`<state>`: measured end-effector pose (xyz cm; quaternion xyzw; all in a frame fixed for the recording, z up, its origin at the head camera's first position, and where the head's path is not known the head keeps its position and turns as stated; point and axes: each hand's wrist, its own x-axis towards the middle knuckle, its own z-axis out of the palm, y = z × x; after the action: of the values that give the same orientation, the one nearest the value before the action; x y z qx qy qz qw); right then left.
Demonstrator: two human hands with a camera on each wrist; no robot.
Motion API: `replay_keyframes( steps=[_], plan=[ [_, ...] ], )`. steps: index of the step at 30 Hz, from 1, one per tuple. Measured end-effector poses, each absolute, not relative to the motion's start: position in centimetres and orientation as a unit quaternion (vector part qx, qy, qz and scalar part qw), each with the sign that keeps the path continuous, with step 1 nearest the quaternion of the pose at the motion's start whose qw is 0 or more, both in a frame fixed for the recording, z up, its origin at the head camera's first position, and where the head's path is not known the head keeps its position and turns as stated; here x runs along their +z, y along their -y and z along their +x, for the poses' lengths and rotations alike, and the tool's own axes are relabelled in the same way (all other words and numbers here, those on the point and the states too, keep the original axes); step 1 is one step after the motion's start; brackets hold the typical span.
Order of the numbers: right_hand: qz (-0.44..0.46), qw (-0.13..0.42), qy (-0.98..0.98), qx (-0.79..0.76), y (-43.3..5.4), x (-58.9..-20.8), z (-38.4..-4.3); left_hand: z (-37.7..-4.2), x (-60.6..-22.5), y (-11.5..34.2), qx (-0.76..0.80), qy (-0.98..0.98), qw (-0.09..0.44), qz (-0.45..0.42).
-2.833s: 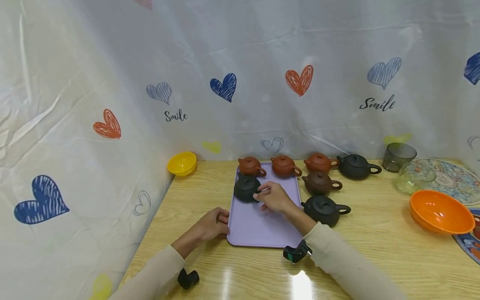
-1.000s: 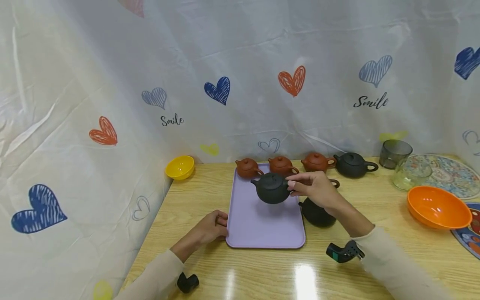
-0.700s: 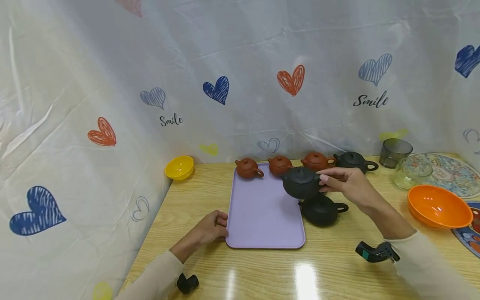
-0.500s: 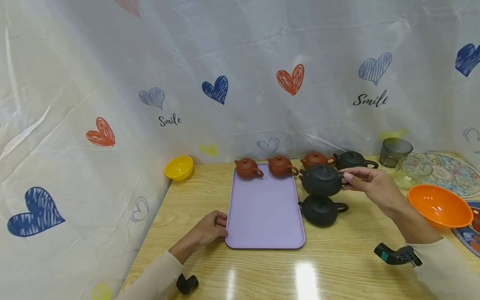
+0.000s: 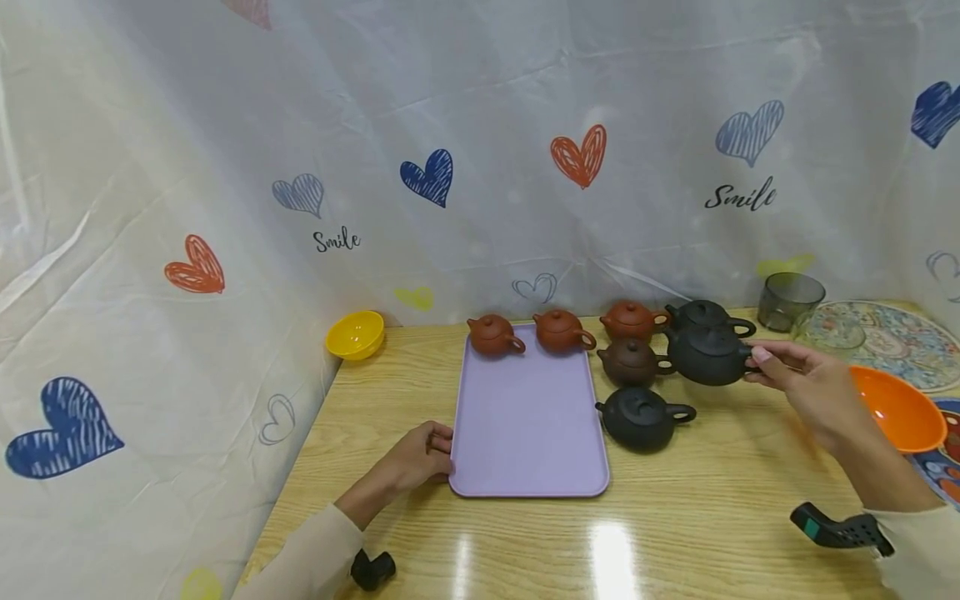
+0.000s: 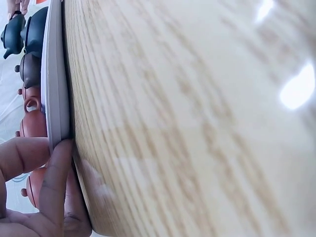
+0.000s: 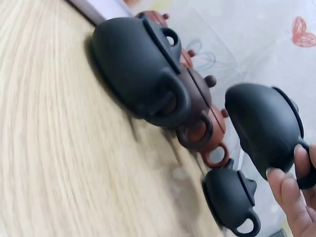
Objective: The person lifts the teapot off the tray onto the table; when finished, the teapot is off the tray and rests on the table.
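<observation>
My right hand [image 5: 813, 392] pinches the handle of a black teapot [image 5: 705, 357], held in the air to the right of the purple tray [image 5: 528, 417]. In the right wrist view that teapot [image 7: 266, 126] hangs above the table, apart from the others. My left hand [image 5: 415, 454] grips the tray's left edge near its front corner; the left wrist view shows fingers [image 6: 57, 173] pinching the rim. Two reddish-brown teapots, the left one [image 5: 492, 335] and the right one [image 5: 560, 331], stand at the tray's back end.
Right of the tray stand a reddish-brown teapot [image 5: 632, 320], a dark brown teapot [image 5: 630, 362] and a black teapot [image 5: 640, 419]. Another black teapot [image 5: 697, 313] is behind the held one. Further right are a grey glass [image 5: 790, 302], an orange bowl [image 5: 896, 408] and a patterned mat [image 5: 903, 337]. A yellow bowl [image 5: 356, 335] sits back left.
My right hand has lifted the black teapot off the tray and carried it right, past the dark brown teapot. My left hand has stayed at the tray's edge.
</observation>
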<state>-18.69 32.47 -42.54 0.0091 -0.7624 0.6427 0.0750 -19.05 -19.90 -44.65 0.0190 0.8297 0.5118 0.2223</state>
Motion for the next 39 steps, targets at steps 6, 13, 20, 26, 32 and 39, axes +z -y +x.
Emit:
replay_keyframes(
  steps=[6,13,20,26,32,39],
  plan=[
    [-0.038,0.113,0.781,0.613,-32.5,-42.9,-18.7,-19.0,-44.7,19.9,0.514,-0.829,0.222,0.017],
    [-0.077,0.13,0.784,0.602,-31.8,-43.4,-19.1,-19.1,-44.7,19.9,0.517,-0.826,0.223,0.019],
    [-0.087,0.13,0.79,0.592,-31.5,-44.1,-19.2,-19.0,-44.6,19.8,0.518,-0.826,0.223,0.015],
    [-0.088,0.125,0.768,0.622,-31.4,-44.6,-19.4,-19.0,-44.5,19.8,0.516,-0.827,0.222,0.011],
    [-0.094,0.122,0.771,0.618,-31.5,-44.7,-19.5,-19.1,-44.5,19.8,0.517,-0.827,0.222,0.01],
    [-0.103,0.097,0.799,0.584,-31.5,-45.0,-19.4,-19.0,-44.6,19.9,0.519,-0.825,0.222,0.012]
  ],
)
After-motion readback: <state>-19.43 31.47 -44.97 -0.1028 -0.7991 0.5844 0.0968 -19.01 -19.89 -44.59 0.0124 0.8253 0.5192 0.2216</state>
